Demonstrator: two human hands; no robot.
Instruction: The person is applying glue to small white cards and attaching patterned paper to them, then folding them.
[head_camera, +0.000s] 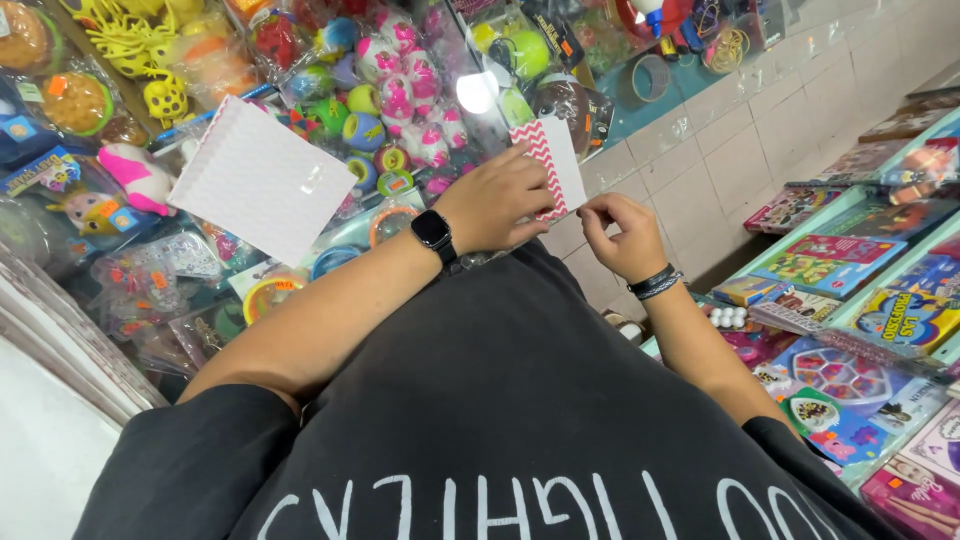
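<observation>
Pinching a red-and-white zigzag paper bag (553, 165), the left hand (495, 200) grips its side while the right hand (622, 232) nips its lower edge.

my left fingers (535, 195): tips hidden behind the red zigzag paper bag (550, 165)
bag: lower part covered by my left hand (500, 200)
game boxes (900, 330), right of bag: cut off at the edge
toys (400, 80) behind glass: blurred by glare
</observation>
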